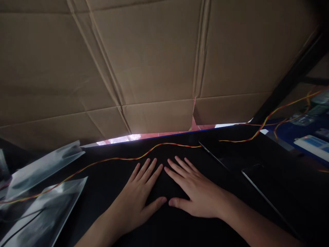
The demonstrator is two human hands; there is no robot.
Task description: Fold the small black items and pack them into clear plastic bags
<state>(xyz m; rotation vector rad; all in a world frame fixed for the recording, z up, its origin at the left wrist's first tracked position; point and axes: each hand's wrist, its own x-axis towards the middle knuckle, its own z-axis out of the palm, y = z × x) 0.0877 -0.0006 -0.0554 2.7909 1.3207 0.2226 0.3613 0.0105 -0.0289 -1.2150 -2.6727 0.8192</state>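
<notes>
Black matte surface (164,226) bears left hand (136,200) and right hand (195,195), fingers spread flat, holding nothing; twisted red-yellow wire (128,158) lies just beyond.

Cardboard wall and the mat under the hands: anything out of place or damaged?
Yes. The cardboard wall is torn at its lower edge, right of centre. A loose red-yellow wire snakes across the black mat just beyond the left hand and right hand, which lie flat.

I see black table (159,226) under my hands. Twisted wire (123,159) striped red and yellow. Cardboard (154,51) plain brown. Bags (43,168) silvery grey, glossy. Blue surface (285,132) at right, pale blue device (312,142) on it.
</notes>
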